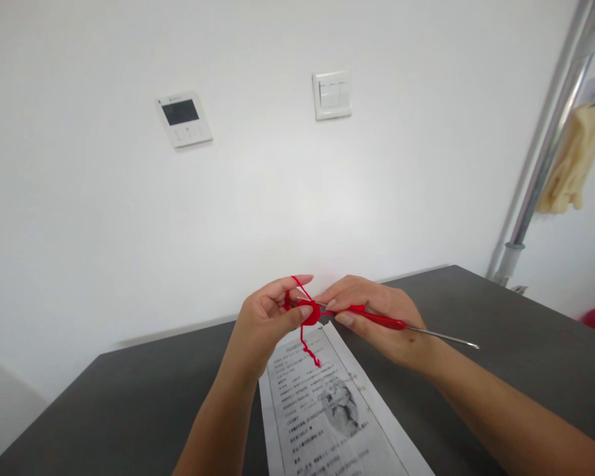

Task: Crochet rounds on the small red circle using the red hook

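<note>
My left hand point(272, 309) pinches a small round piece of red crochet point(309, 313) between thumb and fingers. Red yarn point(302, 287) runs over its raised index finger, and a short yarn tail point(308, 350) dangles below the piece. In my right hand point(374, 314) is a crochet hook point(384, 320) with a red handle and metal ends. One end of the hook meets the top of the crochet piece; the other points out to the right. A bit of red shows behind the right fingers, mostly hidden.
Beneath my hands, a printed sheet point(322, 410) with a dark picture lies on the dark grey table point(143, 396). The white wall behind carries a control panel point(184, 120) and a light switch point(332, 96). A metal pole point(550, 145) and yellowish gloves point(572, 158) are at the right.
</note>
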The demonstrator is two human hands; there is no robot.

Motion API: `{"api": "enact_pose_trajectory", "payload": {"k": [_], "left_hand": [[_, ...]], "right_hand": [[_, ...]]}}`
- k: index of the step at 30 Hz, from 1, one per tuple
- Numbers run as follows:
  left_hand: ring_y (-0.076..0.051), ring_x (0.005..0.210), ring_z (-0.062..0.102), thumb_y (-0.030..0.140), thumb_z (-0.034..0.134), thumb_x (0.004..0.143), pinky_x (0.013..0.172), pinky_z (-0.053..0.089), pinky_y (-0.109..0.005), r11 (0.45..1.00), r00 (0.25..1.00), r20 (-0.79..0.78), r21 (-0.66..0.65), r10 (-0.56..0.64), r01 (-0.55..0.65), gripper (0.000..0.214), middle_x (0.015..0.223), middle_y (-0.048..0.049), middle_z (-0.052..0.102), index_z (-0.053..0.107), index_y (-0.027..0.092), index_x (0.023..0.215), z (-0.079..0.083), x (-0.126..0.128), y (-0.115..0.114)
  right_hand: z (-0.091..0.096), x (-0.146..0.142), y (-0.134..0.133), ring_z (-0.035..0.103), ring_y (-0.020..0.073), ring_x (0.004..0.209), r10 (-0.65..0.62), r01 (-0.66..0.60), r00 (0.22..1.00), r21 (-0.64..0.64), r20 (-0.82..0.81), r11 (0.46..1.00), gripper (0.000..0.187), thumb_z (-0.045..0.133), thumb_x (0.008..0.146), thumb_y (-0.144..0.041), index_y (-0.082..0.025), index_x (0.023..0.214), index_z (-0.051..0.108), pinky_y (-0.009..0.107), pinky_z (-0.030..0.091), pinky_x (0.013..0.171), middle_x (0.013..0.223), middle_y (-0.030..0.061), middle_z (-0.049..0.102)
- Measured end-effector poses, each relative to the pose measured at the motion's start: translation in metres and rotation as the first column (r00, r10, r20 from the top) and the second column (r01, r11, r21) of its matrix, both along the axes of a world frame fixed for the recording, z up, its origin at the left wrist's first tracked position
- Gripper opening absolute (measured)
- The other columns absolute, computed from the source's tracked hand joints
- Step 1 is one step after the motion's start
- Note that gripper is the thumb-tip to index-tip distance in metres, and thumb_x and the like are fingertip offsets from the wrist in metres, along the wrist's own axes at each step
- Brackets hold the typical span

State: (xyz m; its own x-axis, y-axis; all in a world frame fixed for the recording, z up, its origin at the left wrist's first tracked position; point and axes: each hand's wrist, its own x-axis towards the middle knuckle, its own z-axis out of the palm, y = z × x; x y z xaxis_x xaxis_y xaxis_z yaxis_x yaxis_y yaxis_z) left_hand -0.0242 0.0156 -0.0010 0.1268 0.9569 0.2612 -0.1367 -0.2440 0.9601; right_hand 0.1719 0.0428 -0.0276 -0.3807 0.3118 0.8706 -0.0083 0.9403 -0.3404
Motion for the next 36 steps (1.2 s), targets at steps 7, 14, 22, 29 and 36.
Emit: {"api": "enact_pose_trajectory", "payload": {"k": [7,14,22,29,36], "left_hand": [[-0.015,0.072,0.064,0.023,0.08,0.07,0.075,0.051,-0.03,0.988,0.971,-0.187,0.058,0.149,-0.14,0.046,0.073,0.0012,0.07,0.072,0.016,0.115,-0.001,0.005,-0.005],[-0.016,0.076,0.064,0.021,0.074,0.076,0.084,0.049,-0.032,0.908,0.892,-0.208,0.212,0.402,-0.36,0.047,0.075,0.0016,0.071,0.068,0.014,0.122,-0.01,0.02,-0.004],[-0.017,0.072,0.069,0.022,0.085,0.059,0.074,0.051,-0.027,0.937,0.941,0.206,-0.17,-0.269,0.305,0.041,0.075,-0.0067,0.076,0.079,0.011,0.098,-0.004,0.001,0.009],[-0.018,0.074,0.071,0.021,0.082,0.068,0.079,0.051,-0.029,0.956,0.949,0.192,-0.109,-0.249,0.273,0.034,0.08,-0.0075,0.079,0.08,0.016,0.102,-0.006,0.005,0.008],[-0.012,0.063,0.064,0.017,0.082,0.064,0.07,0.047,-0.025,0.975,0.962,0.203,-0.089,-0.181,0.202,0.036,0.068,-0.0027,0.074,0.082,0.02,0.1,-0.001,0.0,0.001]], "right_hand": [[-0.001,-0.004,0.002,0.072,0.0154,0.09,-0.111,0.111,0.994,0.154,-0.004,0.982,0.01,0.059,0.098,-0.017,-0.021,0.104,0.065,0.029,0.06,0.08,0.095,0.006,0.076],[-0.014,-0.019,0.003,0.068,0.0209,0.104,-0.271,0.274,0.962,0.182,-0.042,0.944,0.013,0.052,0.099,-0.018,-0.022,0.107,0.062,0.038,0.059,0.089,0.109,0.0093,0.071],[-0.01,-0.014,0.004,0.068,0.0182,0.11,-0.017,0.024,0.999,0.16,-0.045,0.987,0.011,0.056,0.099,-0.019,-0.024,0.109,0.061,0.037,0.058,0.096,0.11,0.0075,0.073],[0.004,-0.007,0.002,0.072,0.0172,0.101,0.0,0.002,1.0,0.107,-0.012,0.994,0.008,0.06,0.097,-0.02,-0.021,0.103,0.066,0.035,0.06,0.091,0.099,0.0073,0.077],[0.004,-0.007,-0.004,0.072,0.0191,0.102,0.015,-0.004,0.997,0.163,-0.069,0.987,0.017,0.062,0.095,-0.014,-0.022,0.109,0.068,0.038,0.06,0.092,0.099,0.0073,0.078]]}}
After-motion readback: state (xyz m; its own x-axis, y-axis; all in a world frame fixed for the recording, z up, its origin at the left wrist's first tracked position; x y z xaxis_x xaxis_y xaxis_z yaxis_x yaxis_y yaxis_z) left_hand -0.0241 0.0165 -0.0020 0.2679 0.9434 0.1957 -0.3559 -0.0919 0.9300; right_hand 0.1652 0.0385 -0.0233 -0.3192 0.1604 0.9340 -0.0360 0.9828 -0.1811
